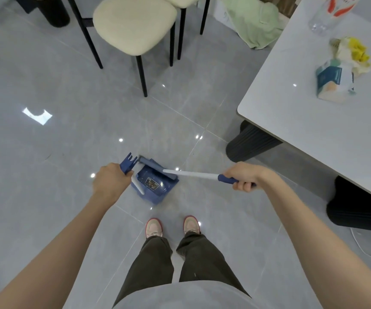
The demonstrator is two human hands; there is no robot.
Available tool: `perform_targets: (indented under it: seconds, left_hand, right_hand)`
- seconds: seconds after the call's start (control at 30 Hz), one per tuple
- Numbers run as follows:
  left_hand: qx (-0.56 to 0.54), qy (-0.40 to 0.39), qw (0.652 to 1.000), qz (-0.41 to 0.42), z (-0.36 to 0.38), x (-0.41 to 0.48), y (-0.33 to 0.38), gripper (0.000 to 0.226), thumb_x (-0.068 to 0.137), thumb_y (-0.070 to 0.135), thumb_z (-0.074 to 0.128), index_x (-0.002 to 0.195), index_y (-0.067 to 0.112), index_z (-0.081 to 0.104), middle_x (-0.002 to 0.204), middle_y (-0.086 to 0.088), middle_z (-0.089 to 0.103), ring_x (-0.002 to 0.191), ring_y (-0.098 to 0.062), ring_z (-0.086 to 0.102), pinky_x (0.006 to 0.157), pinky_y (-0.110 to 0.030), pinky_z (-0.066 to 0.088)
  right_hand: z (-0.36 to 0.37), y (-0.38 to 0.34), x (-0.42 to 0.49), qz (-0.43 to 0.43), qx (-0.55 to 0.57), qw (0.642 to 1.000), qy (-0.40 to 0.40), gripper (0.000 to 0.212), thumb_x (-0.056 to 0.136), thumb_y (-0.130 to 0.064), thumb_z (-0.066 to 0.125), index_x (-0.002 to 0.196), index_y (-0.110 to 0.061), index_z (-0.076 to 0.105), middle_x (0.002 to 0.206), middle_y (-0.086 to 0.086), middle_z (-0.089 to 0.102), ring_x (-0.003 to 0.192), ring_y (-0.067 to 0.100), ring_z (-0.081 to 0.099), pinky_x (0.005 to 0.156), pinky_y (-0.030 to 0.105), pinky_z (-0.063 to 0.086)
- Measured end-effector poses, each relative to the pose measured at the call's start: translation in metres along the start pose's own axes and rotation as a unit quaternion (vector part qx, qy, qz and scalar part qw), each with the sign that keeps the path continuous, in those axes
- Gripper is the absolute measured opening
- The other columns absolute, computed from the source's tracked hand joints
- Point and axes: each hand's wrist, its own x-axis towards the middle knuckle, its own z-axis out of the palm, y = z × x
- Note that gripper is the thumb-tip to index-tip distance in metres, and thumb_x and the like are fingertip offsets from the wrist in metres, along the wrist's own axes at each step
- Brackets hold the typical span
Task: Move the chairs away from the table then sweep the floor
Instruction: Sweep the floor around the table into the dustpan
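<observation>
Sweeping step: chairs sit clear at twelve o'clock. Left hand grips dustpan, right hand grips broom. Next, probably brush dirt into it.

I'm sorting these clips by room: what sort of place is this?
Probably a home dining area: a grey table with a tissue pack on it, a cushioned chair standing apart from it on the glossy tiled floor, and a household broom and dustpan in use.
</observation>
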Motion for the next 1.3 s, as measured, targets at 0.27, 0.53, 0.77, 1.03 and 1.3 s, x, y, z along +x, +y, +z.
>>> perform_targets:
  seconds: [0.27,0.53,0.77,1.03,1.3]
  left_hand:
    - [0.026,-0.031,0.998,0.039,0.002,0.002,0.010,0.036,0.087,0.035,0.061,0.063,0.009,0.055,0.055,-0.001,0.050,0.051,-0.019,0.050,0.044,-0.021,0.032]
    - [0.109,-0.053,0.987,0.109,0.003,0.015,0.037,0.029,0.087,0.034,0.060,0.076,0.007,0.059,0.071,-0.006,0.057,0.065,-0.023,0.055,0.054,-0.025,0.039]
    - [0.128,-0.066,0.977,0.155,-0.003,0.037,0.042,0.031,0.087,0.033,0.060,0.069,0.007,0.056,0.055,-0.001,0.048,0.062,-0.027,0.055,0.055,-0.026,0.039]
    - [0.108,-0.107,0.967,0.202,-0.003,0.026,0.021,0.036,0.088,0.031,0.060,0.062,0.007,0.052,0.058,-0.006,0.053,0.061,-0.028,0.055,0.053,-0.027,0.040]
    - [0.124,-0.133,0.941,0.286,0.009,-0.006,0.020,0.040,0.088,0.034,0.060,0.059,0.007,0.053,0.060,-0.008,0.057,0.064,-0.030,0.058,0.058,-0.029,0.044]
  right_hand:
    - [0.004,0.022,-0.003,-0.065,0.040,0.994,0.078,0.014,0.097,-0.016,0.035,0.093,-0.011,0.048,0.058,0.006,0.035,0.033,0.010,0.021,0.035,0.011,0.016]
    - [0.040,0.043,0.033,-0.049,-0.029,0.982,0.179,0.025,0.100,-0.011,0.031,0.089,-0.011,0.053,0.067,0.008,0.047,0.050,0.017,0.042,0.045,0.025,0.036]
    - [0.092,0.065,0.030,0.037,0.027,0.992,0.118,0.015,0.088,0.006,0.046,0.096,0.002,0.058,0.058,0.007,0.044,0.045,0.018,0.047,0.027,0.020,0.033]
    - [0.131,0.086,-0.014,0.022,0.308,0.948,0.076,0.023,0.090,-0.010,0.042,0.068,-0.014,0.036,0.057,0.002,0.027,0.033,0.008,0.015,0.038,0.014,0.013]
    - [0.209,0.152,-0.045,-0.015,0.412,0.897,0.163,0.044,0.096,-0.012,0.037,0.133,0.010,0.033,0.064,0.003,0.026,0.037,0.009,0.024,0.038,0.017,0.013]
